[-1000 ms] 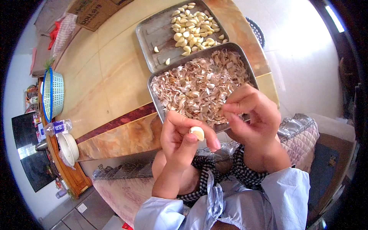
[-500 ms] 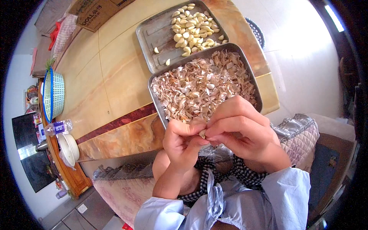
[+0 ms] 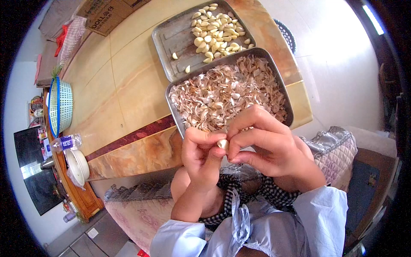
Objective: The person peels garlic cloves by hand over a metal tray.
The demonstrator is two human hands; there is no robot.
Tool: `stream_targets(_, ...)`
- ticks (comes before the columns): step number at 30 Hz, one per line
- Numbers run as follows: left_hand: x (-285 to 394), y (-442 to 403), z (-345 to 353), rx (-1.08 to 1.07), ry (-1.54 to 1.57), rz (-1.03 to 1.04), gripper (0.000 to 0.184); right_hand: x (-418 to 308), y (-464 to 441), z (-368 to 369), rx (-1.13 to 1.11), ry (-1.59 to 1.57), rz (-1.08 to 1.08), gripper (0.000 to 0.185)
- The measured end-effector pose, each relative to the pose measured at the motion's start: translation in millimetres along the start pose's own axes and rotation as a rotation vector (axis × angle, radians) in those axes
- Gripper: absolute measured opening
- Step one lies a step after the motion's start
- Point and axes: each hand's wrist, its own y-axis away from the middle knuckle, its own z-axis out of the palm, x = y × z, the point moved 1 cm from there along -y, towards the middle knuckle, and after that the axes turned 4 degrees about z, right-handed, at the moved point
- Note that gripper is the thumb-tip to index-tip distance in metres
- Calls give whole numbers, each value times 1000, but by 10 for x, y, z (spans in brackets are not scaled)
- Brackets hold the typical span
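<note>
Head view: left hand (image 3: 199,157), thumb and fingers closed on one garlic clove (image 3: 222,144), which sits at the near edge of the skin tray (image 3: 173,112) as seen from above. Right hand (image 3: 269,146), fingers bent, tips at the clove's right side; cannot tell whether they grip it. Skin tray, on tabletop (image 3: 132,73), is heaped with papery garlic skins (image 3: 218,100). Adjoining far tray (image 3: 171,38): peeled cloves (image 3: 217,32) piled toward the right, two lying apart. Blue-rimmed basket (image 3: 64,105) at left, near a purple-labelled bottle (image 3: 67,142).
</note>
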Motion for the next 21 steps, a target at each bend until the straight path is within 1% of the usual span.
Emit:
stream_targets(2,27,-34,16,19,-41,-22,26,-12,-10,12,-44,-16,35,13)
stream_targets(3,64,-66,55,-7,52,-71,26,-16,-16,-8,-43,-17,33,13)
stream_targets(4,79,-89,79,-34,145,-120,26,-10,-15,-55,-27,3,48,13)
stream_targets(5,64,-104,71,-35,145,-118,26,4,-14,-107,-10,23,62,14)
stream_targets(7,12,-125,41,-52,270,-140,24,93,0,-153,13,76,44,16)
stream_targets(8,0,-138,30,-53,271,-138,24,148,12,-152,98,79,53,18)
stream_targets(9,-11,-152,17,-27,211,-158,22,177,12,-167,182,82,62,19)
stream_targets(11,-25,-156,3,-2,154,-173,19,172,-2,-181,146,123,48,22)
stream_targets(13,-28,-178,14,-26,-84,-174,15,162,-21,-132,71,91,181,28)
stream_targets(14,10,-199,56,-54,-280,-149,14,196,-10,-71,50,-10,252,35)
stream_targets(15,-37,-217,80,-88,-484,-42,16,221,-8,-53,-37,-28,312,36)
stream_targets(17,-71,-204,134,-40,-389,-136,18,292,-15,9,14,-66,328,33)
stream_targets(18,-80,-216,130,-40,-379,-125,18,331,-11,-2,10,-54,321,33)
stream_targets(20,-97,-231,97,-46,-111,-253,20,394,-17,-33,-17,-237,445,27)
stream_targets(21,-91,-238,96,-46,-106,-246,20,382,-28,-43,-20,-231,441,27)
